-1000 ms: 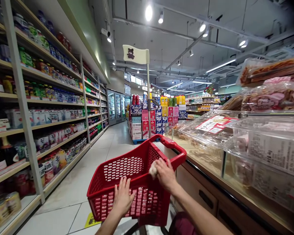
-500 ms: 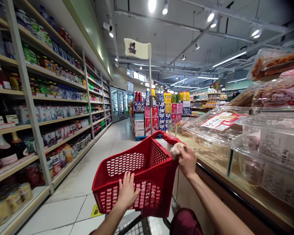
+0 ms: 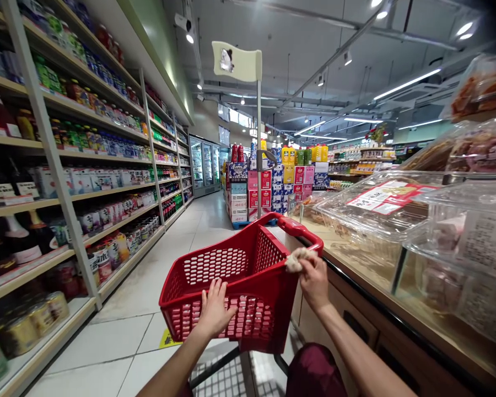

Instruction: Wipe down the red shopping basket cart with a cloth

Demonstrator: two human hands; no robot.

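Note:
A red plastic shopping basket (image 3: 231, 270) sits tilted in front of me on a trolley frame, with a red handle at its far side. My left hand (image 3: 213, 311) lies flat on the basket's near wall, fingers spread. My right hand (image 3: 313, 278) is closed on a small beige cloth (image 3: 296, 259) and presses it against the basket's right rim. A pole with a cream flag (image 3: 236, 62) rises from behind the basket.
Stocked shelves (image 3: 66, 182) line the left of the aisle. A wooden counter (image 3: 380, 286) with clear lidded food bins (image 3: 397, 209) runs along the right, close to the basket. Stacked drink cartons (image 3: 268, 187) stand ahead, fridges (image 3: 204, 171) further back. Tiled floor lies between.
My right hand with the cloth moved from inside the basket's far wall out to the right rim, then slightly down along it. The view tilted up a little. My left hand stayed put.

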